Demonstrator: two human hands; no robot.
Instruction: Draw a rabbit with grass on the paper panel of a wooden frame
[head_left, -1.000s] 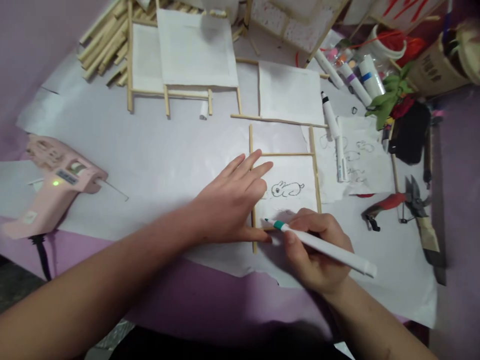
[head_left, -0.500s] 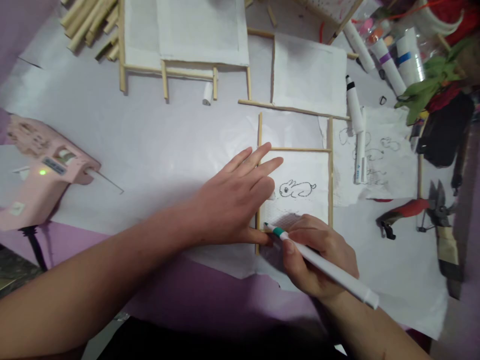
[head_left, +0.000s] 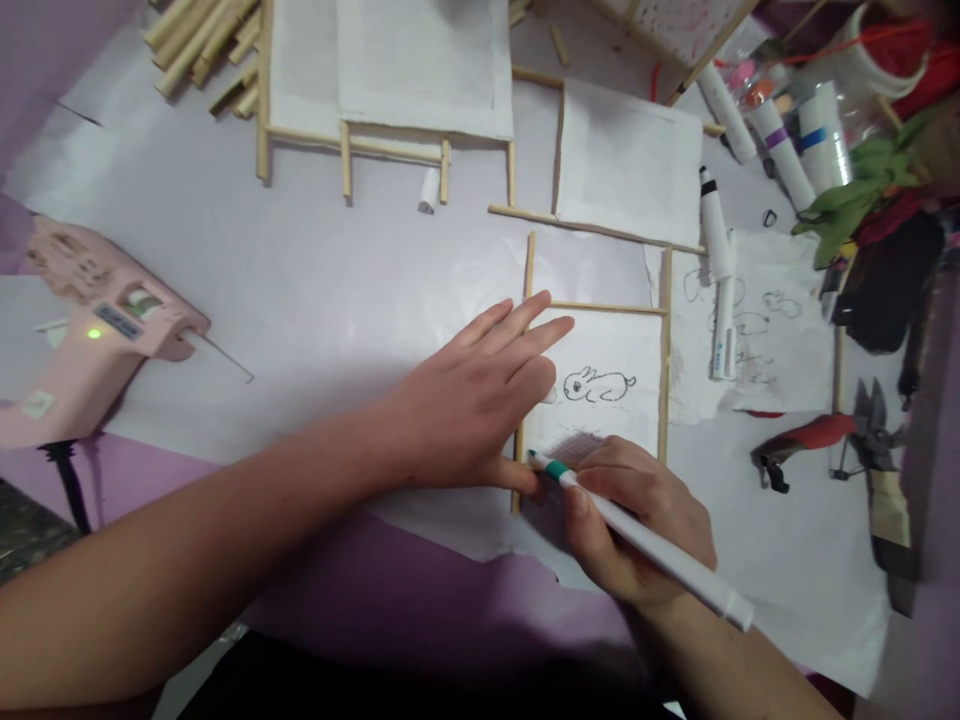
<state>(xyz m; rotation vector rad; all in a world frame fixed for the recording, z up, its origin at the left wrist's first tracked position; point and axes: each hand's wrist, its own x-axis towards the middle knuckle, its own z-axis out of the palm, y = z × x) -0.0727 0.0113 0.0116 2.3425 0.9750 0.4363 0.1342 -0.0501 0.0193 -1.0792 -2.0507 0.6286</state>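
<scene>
My right hand (head_left: 649, 515) is closed around a white marker (head_left: 667, 550) with a green band and green tip. The tip points at the lower left corner of a white paper panel (head_left: 622, 345), close to the stick frame (head_left: 666, 380) around it. A rabbit outline (head_left: 600, 385) is drawn in black on this panel. My left hand (head_left: 480, 390) lies flat with fingers spread over the frame's left side. Its thumb reaches along the lower left corner, near the marker's tip. Whether the tip touches the paper I cannot tell.
At the left lies a pink glue gun (head_left: 112, 330) with a green light. Stick frames with white panels (head_left: 427, 70) and a bundle of wooden sticks (head_left: 202, 45) are at the back. To the right are sketched paper (head_left: 787, 350), a black-banded marker (head_left: 714, 220) and pruning shears (head_left: 874, 430).
The whole view has shifted slightly, so the things at the back appear a little further right and lower. Both hands keep nearly the same pose, the marker still in my right hand.
</scene>
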